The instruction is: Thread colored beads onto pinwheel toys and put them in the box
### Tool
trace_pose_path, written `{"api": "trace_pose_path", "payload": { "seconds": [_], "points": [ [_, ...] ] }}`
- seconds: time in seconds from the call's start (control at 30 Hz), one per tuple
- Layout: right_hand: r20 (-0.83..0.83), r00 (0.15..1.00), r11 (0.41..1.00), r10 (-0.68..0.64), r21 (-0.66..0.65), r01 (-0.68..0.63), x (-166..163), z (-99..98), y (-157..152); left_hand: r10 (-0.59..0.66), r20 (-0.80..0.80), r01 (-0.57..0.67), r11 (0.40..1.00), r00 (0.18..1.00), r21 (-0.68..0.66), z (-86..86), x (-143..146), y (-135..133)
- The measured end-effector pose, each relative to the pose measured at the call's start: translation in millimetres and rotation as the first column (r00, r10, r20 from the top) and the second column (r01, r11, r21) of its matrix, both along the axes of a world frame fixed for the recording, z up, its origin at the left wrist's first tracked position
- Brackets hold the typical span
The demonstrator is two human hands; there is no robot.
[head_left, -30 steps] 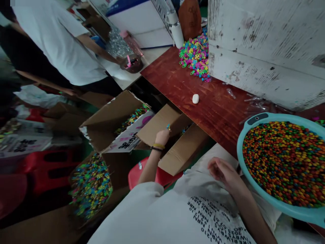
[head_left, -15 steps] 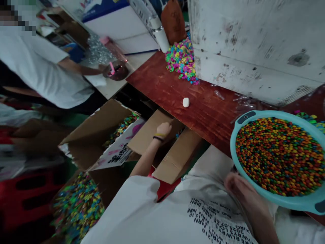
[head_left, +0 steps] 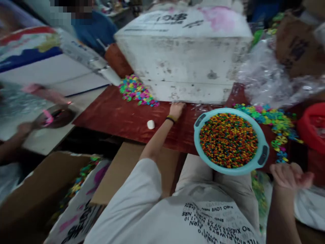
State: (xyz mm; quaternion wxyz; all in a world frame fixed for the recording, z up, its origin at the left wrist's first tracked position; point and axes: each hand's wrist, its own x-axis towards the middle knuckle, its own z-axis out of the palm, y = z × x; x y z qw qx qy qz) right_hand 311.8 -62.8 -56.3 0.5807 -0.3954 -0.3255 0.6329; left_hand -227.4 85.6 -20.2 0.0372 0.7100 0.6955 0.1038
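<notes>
My left hand (head_left: 177, 111) reaches across the red-brown tabletop (head_left: 111, 112) to the foot of the white box (head_left: 188, 67). Its fingers curl down by some thin clear plastic (head_left: 203, 107), and what they hold, if anything, is hidden. A small white rounded case (head_left: 150, 124) lies left of my forearm. Blurred, my right hand (head_left: 291, 174) hovers right of the light-blue basin (head_left: 220, 169), apart from it. Its fingers are half curled, thumb out to the side, with nothing seen in it. Small multicoloured beads (head_left: 228, 140) fill the basin.
Piles of colourful plastic pieces lie at the left (head_left: 137, 89) and right (head_left: 275, 118). Clear plastic bags (head_left: 266, 71) and a red tub (head_left: 313, 127) stand right. Below left are open cardboard boxes (head_left: 122, 169). A person's hand (head_left: 25, 130) is near a dark bowl (head_left: 54, 117).
My left hand has risen from the cardboard box below to the tabletop beside the white box. My right hand has moved out to the basin's right. The view has swung right.
</notes>
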Motion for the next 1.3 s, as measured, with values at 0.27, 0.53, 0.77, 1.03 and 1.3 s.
{"api": "trace_pose_path", "payload": {
  "seconds": [0.27,0.53,0.77,1.03,1.3],
  "points": [
    [-0.200,0.924,0.943,-0.325,0.009,0.333,-5.4,-38.6,16.9,-0.466,0.643,0.360,0.883,0.608,0.300,42.5,127.7,-48.5],
    [-0.392,0.866,0.945,-0.311,-0.030,0.326,-22.0,-35.7,27.1,-0.559,0.358,0.652,0.720,0.748,-0.238,21.4,200.3,-49.7],
    [-0.462,0.808,0.919,-0.367,-0.046,0.391,-19.8,-36.6,27.6,-0.729,-0.149,0.636,0.664,0.668,-0.393,32.7,240.6,-73.1],
    [-0.623,0.745,0.953,-0.239,-0.004,0.303,-19.8,-41.2,28.7,-0.698,0.072,0.669,0.644,0.712,-0.372,39.1,223.6,-64.8],
    [-0.640,0.728,0.955,-0.246,-0.032,0.294,-20.7,-41.5,32.5,-0.676,0.242,0.711,0.603,0.696,-0.360,49.6,209.5,-34.1]
  ]
}}
